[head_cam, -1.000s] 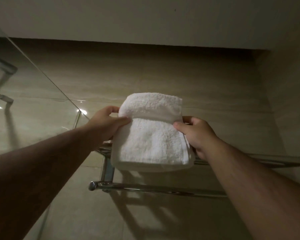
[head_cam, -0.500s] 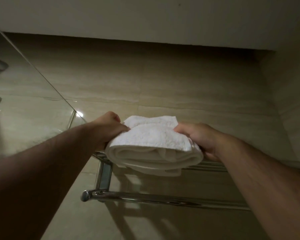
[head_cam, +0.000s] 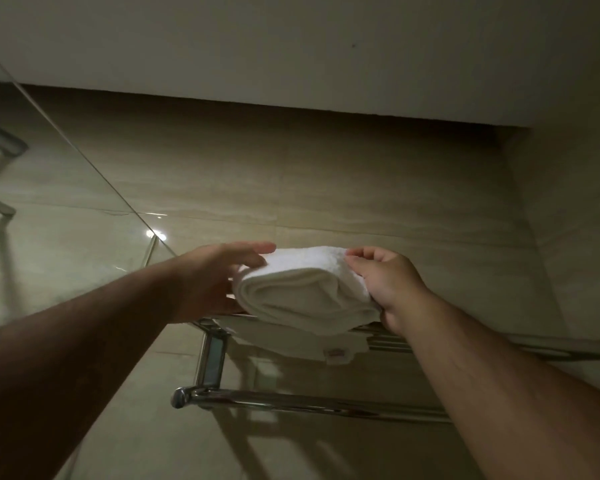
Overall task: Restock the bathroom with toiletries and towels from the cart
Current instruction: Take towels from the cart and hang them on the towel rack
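Observation:
A folded white towel (head_cam: 305,292) lies on the top of a chrome wall rack (head_cam: 534,346), its folded edge facing me. My left hand (head_cam: 219,271) is at the towel's left end with fingers stretched out straight, fingertips touching its top. My right hand (head_cam: 385,282) grips the towel's right end, thumb on top and fingers curled underneath. A small label hangs below the towel through the rack bars.
The rack's lower chrome rail (head_cam: 291,403) runs across below the towel. A glass shower panel (head_cam: 59,220) stands at the left, its edge close to my left hand. Beige tiled wall (head_cam: 326,181) behind, side wall at the right, ceiling above.
The towel went from upright in both hands to lying flat on the rack top. My left hand has let go and straightened its fingers; my right hand still grips the towel.

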`<state>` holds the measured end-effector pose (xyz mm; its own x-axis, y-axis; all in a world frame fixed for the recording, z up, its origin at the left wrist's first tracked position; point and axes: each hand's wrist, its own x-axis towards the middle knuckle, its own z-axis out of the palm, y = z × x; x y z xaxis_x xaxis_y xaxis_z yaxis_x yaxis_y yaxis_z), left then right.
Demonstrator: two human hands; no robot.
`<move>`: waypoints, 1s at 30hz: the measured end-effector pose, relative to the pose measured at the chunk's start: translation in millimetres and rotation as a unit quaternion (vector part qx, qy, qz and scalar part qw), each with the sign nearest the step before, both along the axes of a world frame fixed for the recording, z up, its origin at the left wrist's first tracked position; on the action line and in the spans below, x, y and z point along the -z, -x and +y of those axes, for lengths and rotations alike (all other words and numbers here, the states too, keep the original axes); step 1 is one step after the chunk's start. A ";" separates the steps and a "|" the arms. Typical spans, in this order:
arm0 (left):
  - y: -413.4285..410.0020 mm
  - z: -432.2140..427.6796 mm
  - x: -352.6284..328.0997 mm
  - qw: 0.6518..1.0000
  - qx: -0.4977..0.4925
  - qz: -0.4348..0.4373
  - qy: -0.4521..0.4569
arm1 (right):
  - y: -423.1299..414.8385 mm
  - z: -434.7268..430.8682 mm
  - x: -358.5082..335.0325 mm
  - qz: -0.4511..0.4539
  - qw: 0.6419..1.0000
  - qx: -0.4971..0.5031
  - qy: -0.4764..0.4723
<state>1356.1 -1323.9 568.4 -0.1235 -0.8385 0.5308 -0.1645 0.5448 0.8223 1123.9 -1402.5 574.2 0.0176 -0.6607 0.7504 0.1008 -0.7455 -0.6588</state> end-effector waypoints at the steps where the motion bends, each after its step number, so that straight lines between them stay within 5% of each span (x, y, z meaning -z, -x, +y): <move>1: 2.9 1.9 2.9 1.000 0.007 0.005 0.006 | -1.7 1.6 -0.6 -0.005 1.000 -0.010 -0.005; 5: 4.6 -1.9 6.9 0.994 0.001 0.072 0.084 | -9.4 10.3 -4.0 0.015 0.997 -0.078 -0.001; 12: -2.3 -28.0 -6.6 0.968 -0.048 0.131 0.208 | -32.0 -0.2 -15.1 -0.019 0.997 -0.002 0.077; 18: -2.4 -63.7 -17.1 0.954 -0.255 0.045 0.150 | -44.2 -38.6 -17.1 -0.023 0.998 0.061 -0.018; 23: 0.5 -64.8 -20.5 0.963 -0.207 0.127 0.118 | -43.8 -41.8 -21.0 -0.036 0.999 0.034 0.015; 30: 6.1 -66.3 -13.1 0.914 -0.343 -0.045 0.213 | -42.1 -30.0 -9.1 -0.007 0.986 0.167 0.016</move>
<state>1350.0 -1390.2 581.4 0.2942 -0.4549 0.8405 -0.6434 0.5561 0.5261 1166.0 -1432.4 583.3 -0.2070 -0.6038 0.7698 -0.1457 -0.7590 -0.6346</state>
